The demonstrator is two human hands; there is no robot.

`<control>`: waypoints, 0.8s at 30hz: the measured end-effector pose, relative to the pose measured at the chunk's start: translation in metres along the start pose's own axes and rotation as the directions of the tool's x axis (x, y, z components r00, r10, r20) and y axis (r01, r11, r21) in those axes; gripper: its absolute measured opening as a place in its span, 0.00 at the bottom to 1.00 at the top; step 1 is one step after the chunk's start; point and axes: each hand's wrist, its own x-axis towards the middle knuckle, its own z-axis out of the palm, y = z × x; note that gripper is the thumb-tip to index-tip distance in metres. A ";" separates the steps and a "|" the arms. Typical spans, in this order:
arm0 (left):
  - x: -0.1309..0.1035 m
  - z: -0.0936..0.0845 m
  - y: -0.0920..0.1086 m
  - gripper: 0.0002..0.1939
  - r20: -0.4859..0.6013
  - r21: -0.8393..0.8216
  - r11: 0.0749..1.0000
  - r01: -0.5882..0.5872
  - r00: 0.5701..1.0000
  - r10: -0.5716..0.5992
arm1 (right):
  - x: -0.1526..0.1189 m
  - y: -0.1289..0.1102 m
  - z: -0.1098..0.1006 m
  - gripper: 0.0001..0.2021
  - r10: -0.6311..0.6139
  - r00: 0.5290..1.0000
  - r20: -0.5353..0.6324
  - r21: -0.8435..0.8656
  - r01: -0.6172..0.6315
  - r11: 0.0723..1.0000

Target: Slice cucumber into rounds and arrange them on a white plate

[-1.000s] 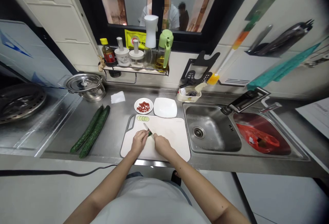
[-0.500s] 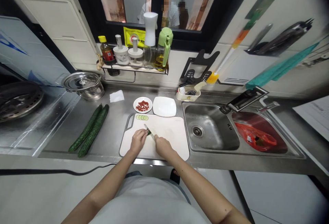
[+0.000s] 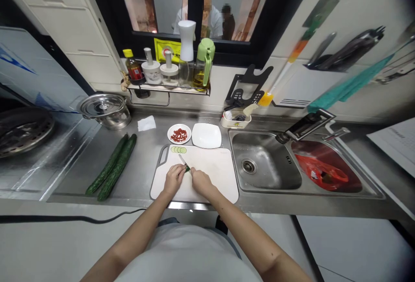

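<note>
On the white cutting board point(image 3: 220, 176), my left hand point(image 3: 174, 179) has its fingers bent round a small dark-green cucumber piece point(image 3: 187, 168), mostly hidden by the fingers. My right hand point(image 3: 201, 182) is closed on the handle of a kitchen knife point(image 3: 182, 159). Its blade points away and to the left, close by the left fingertips and the piece. Several pale cucumber slices point(image 3: 178, 149) overlap in a row at the board's upper left. Beyond the board stand a small plate point(image 3: 170, 137) of chopped red bits and a white square dish point(image 3: 206, 135).
Two whole cucumbers point(image 3: 117, 166) lie left of the board. Behind them are a lidded steel pot point(image 3: 113, 115) and a white tissue point(image 3: 147, 123). To the right is a sink point(image 3: 266, 161) with a red plastic bag point(image 3: 324, 174). A rack point(image 3: 181, 88) holds seasoning containers.
My right hand and the knife have shifted slightly left, nearer my left hand. The left hand stays on the cucumber piece. The camera view has moved a little.
</note>
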 end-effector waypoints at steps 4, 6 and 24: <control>0.000 0.000 0.000 0.10 0.008 0.005 1.000 0.003 1.000 -0.003 | -0.007 0.006 0.005 0.17 -0.010 1.000 0.012 -0.025 0.011 1.000; 0.000 0.001 0.000 0.10 0.012 0.008 1.000 0.003 1.000 -0.003 | -0.008 0.007 0.006 0.17 -0.012 1.000 0.013 -0.035 0.013 0.999; 0.001 0.003 0.000 0.10 -0.003 0.003 1.000 -0.013 1.000 0.013 | 0.002 0.003 0.005 0.18 0.003 1.000 -0.005 0.000 -0.003 1.000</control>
